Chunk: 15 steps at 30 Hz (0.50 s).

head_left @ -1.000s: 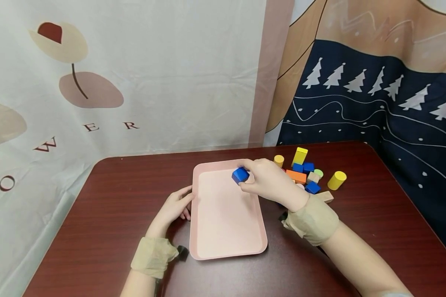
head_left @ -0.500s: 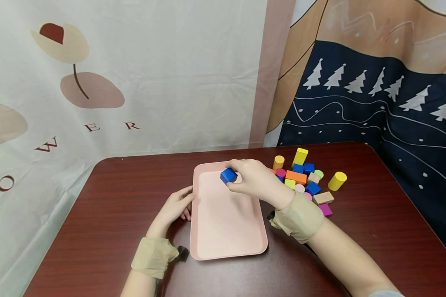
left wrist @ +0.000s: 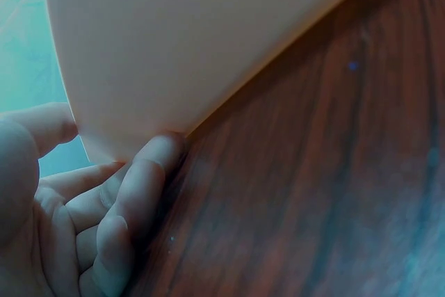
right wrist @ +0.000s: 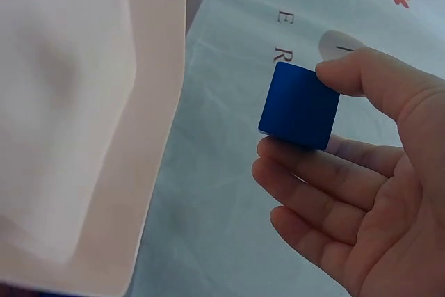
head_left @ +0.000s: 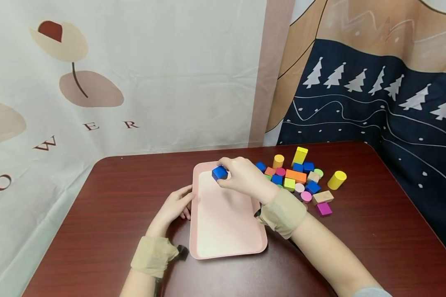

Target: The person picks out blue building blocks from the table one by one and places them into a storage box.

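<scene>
My right hand (head_left: pixel 247 176) pinches a blue cube block (head_left: pixel 219 173) between thumb and fingers, over the far left part of a pink tray (head_left: pixel 226 231). In the right wrist view the blue block (right wrist: pixel 299 108) is gripped at its edges, apart from the tray wall (right wrist: pixel 149 130). My left hand (head_left: pixel 175 206) holds the left side of the tray. In the left wrist view its thumb is at the rim and its curled fingers (left wrist: pixel 142 179) press the outer wall.
Several coloured wooden blocks lie right of the tray, among them an orange block (head_left: pixel 295 176), a yellow cylinder (head_left: pixel 337 180), a tan block (head_left: pixel 323 197) and a purple block (head_left: pixel 323 209). Patterned cloth hangs behind the dark red table (head_left: pixel 134 185).
My right hand has carried the blue block leftward over the tray, uncovering more of the blocks on the right. My left hand and the tray have stayed in place.
</scene>
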### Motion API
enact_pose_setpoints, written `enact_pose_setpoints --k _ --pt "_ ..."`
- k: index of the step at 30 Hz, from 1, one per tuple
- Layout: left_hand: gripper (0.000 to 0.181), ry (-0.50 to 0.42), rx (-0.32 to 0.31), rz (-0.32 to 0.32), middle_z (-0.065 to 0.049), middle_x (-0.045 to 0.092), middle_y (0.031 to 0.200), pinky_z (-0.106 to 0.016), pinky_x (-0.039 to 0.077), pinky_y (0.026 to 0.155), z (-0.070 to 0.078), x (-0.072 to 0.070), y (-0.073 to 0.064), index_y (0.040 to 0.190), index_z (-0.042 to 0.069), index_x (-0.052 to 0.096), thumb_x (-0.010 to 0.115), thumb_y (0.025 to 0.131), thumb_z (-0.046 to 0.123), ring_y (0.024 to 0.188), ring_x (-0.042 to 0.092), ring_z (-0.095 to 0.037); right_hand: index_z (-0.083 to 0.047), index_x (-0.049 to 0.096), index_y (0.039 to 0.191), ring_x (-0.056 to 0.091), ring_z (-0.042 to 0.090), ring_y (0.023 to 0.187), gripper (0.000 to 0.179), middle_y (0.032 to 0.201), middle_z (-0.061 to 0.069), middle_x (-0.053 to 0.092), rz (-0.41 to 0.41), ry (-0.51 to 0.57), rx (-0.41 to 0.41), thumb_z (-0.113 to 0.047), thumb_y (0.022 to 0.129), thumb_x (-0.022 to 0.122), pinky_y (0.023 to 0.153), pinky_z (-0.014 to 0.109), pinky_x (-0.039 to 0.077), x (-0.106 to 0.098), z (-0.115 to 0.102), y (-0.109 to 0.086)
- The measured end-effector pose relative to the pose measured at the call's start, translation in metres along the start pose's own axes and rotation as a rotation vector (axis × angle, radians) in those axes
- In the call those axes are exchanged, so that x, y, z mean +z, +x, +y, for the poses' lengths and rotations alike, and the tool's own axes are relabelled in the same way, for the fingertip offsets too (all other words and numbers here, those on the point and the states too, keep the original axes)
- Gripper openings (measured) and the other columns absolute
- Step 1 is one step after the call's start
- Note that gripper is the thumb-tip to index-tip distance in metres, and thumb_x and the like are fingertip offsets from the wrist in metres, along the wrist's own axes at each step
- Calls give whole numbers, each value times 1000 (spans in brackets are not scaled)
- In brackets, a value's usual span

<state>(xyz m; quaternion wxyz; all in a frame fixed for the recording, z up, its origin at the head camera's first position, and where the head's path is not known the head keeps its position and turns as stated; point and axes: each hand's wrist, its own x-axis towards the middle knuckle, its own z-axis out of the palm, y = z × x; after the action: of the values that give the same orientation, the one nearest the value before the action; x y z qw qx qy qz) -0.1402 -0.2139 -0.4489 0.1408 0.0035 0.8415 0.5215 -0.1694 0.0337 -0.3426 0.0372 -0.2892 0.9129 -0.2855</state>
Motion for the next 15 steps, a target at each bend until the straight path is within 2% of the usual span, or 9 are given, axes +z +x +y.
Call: enact_pose_setpoints --k 5,11,15 --pt "54 5 0 6 -11 57 55 -29 46 41 0 -1 1 143 2 43 55 98 30 44 59 -25 -8 60 123 64 17 89 42 107 5 68 13 -55 21 -25 85 70 79 33 53 6 -2 9" --pt "53 0 14 6 -11 57 55 -29 45 41 0 -1 1 143 1 42 54 99 28 43 59 -24 -13 61 122 65 15 88 45 106 1 69 27 -201 53 -35 84 70 70 34 52 15 -3 16" --pt "52 0 20 1 -11 57 55 -28 45 41 -1 -1 0 143 0 41 53 99 25 42 59 -23 -10 61 123 66 17 91 45 108 4 69 17 -180 59 -32 85 72 78 35 53 23 0 19"
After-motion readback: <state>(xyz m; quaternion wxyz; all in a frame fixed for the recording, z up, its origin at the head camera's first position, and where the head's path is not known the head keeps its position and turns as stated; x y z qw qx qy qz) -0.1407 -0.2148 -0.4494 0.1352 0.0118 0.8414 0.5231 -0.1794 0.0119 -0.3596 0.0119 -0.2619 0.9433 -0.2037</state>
